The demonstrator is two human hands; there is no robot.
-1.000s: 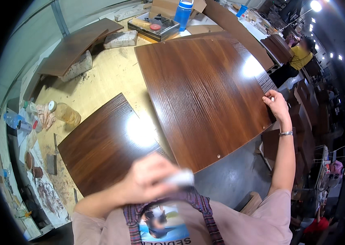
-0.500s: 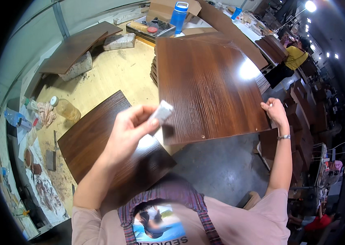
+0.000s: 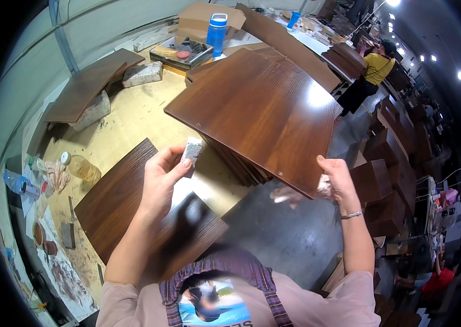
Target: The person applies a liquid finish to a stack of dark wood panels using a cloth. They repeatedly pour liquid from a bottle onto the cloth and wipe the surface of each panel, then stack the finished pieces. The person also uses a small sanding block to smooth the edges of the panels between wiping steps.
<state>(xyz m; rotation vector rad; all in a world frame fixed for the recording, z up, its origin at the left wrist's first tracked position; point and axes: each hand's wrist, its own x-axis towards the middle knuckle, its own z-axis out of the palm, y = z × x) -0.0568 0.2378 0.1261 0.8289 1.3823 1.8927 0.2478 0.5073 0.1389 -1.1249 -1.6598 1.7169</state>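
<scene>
one small white block (image 3: 192,149) is pinched in the fingers of the left hand (image 3: 160,182), raised above a dark wood panel (image 3: 132,210) lying flat on the workbench (image 3: 127,117). one large brown panel (image 3: 258,111) is gripped at its near corner by the right hand (image 3: 338,182), closed on the edge and lifted over a stack of like panels (image 3: 236,163), number not countable. judged midway: the panel is held up, no rubbing is under way yet. one blue bottle (image 3: 217,32) and one plastic bottle (image 3: 80,168) are noted.
</scene>
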